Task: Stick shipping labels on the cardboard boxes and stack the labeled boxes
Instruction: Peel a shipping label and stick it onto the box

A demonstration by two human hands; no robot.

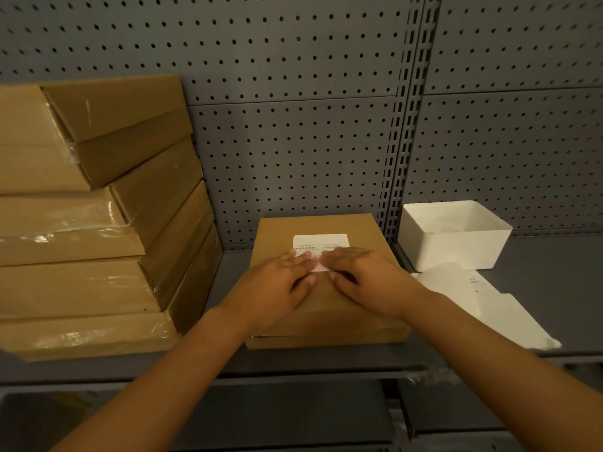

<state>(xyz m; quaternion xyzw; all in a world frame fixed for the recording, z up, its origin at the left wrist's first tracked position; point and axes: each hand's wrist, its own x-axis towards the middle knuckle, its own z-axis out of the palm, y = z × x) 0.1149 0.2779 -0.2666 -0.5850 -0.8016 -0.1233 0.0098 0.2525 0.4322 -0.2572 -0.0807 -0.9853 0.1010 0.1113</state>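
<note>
Box point(323, 282) centre; stack point(98, 223) left; bin point(453, 236) right.

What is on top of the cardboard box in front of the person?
A white shipping label lies on the cardboard box. The left hand and right hand press flat on it, covering the label's lower part, so its print there is hidden.

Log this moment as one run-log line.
step: pressing label | left hand: flat on label | right hand: flat on label | box: on shelf | stack: left
</note>
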